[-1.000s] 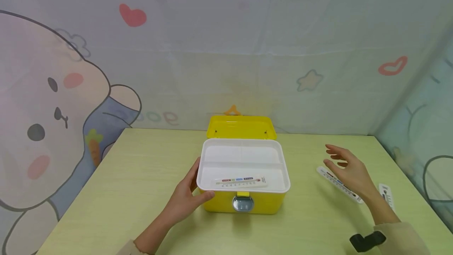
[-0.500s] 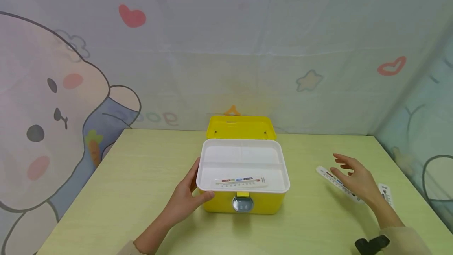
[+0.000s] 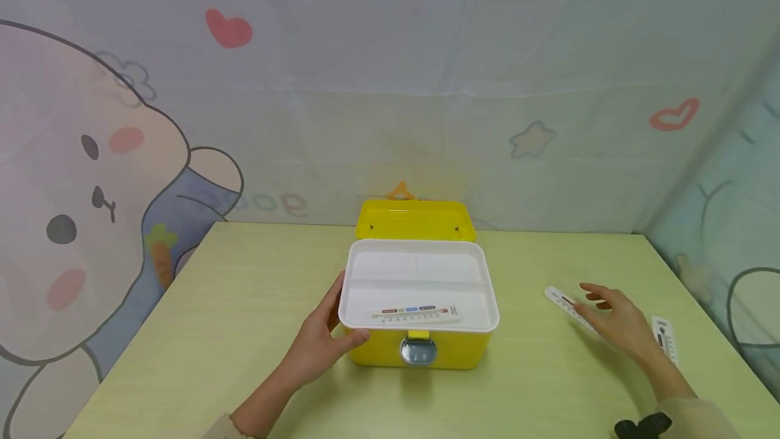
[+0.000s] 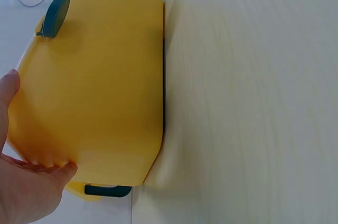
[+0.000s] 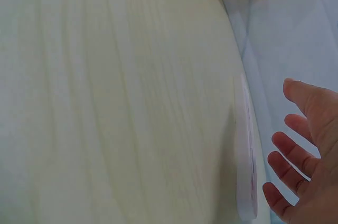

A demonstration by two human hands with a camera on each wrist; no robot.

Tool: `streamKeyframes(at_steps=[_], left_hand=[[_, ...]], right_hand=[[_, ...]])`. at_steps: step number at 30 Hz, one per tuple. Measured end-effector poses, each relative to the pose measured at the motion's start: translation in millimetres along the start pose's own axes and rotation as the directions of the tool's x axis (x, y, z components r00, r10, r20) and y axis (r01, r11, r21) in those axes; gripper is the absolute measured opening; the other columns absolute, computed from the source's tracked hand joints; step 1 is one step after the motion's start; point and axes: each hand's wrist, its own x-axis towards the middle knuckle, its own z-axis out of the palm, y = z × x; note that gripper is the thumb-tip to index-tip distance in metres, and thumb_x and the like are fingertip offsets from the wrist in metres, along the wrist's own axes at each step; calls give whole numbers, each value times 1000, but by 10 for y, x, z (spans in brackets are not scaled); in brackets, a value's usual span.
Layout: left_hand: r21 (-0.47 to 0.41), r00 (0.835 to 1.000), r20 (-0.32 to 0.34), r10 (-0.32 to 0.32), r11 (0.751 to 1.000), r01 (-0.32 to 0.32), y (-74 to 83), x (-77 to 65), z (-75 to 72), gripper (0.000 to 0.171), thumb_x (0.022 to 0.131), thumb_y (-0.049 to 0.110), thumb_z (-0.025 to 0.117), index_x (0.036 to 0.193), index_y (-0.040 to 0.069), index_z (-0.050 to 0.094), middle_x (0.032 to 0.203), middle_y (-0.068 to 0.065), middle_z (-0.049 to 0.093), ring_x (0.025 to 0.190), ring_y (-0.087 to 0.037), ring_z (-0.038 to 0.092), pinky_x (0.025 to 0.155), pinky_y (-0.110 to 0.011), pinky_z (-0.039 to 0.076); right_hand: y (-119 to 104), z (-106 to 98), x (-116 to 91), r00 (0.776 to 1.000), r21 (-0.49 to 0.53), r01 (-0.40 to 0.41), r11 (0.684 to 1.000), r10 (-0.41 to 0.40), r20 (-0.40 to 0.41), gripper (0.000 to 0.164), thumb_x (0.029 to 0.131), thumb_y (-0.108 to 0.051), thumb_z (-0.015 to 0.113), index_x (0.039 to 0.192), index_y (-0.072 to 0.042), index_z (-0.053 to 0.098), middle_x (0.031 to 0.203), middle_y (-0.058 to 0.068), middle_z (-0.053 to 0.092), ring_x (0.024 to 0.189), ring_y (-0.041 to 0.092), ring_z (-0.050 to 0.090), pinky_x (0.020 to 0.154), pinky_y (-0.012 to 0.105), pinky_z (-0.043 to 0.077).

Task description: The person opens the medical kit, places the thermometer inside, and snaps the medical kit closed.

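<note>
A yellow storage box (image 3: 451,349) with a round front latch stands in the middle of the table, its lid (image 3: 417,221) tipped back behind it. My left hand (image 3: 317,341) holds the box's left side, thumb at the front and fingers along the side wall. One white thermometer (image 3: 414,314) lies in the front compartment of the white tray (image 3: 420,261) in the box. Over on the right, my right hand (image 3: 621,324) hovers with loosely bent fingers over a second thermometer (image 3: 563,300) on the table, partly covering it. Nothing is between those fingers (image 5: 296,150).
A third thermometer (image 3: 664,337) lies near the table's right edge, just beyond the right wrist. A printed cloth (image 3: 426,120) hangs behind the table (image 3: 244,303). The box's dark handle (image 4: 108,190) shows in the left wrist view.
My right hand has moved down and slightly right, lower over the second thermometer. The left hand, the box and the thermometers have stayed in place.
</note>
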Motion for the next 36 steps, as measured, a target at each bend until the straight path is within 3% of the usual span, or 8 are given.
streamKeyframes(at_steps=[7,18,36], left_hand=[[0,1000,1,8,1000,-8,-2,-1,-2,92,80,18,72,149,26,12,149,1,29,131,-21,38,107,-47,30],[6,1000,1,12,1000,-12,-7,2,-1,92,80,19,72,149,26,12,149,1,29,130,-22,39,106,-46,31],[17,1000,-3,-6,1000,6,-6,3,1,93,79,18,73,149,25,12,149,1,29,130,-21,40,106,-43,32]], right_hand=[[43,67,-28,1000,-43,2,999,-1,24,55,90,-34,58,129,3,47,111,26,55,99,43,54,78,54,46],[88,123,-16,999,-99,40,994,-42,-16,50,86,-29,64,121,4,53,99,24,59,86,37,58,69,48,47],[91,133,-44,999,-142,13,990,-18,-33,45,82,-27,67,115,3,58,94,24,60,88,38,54,67,49,43]])
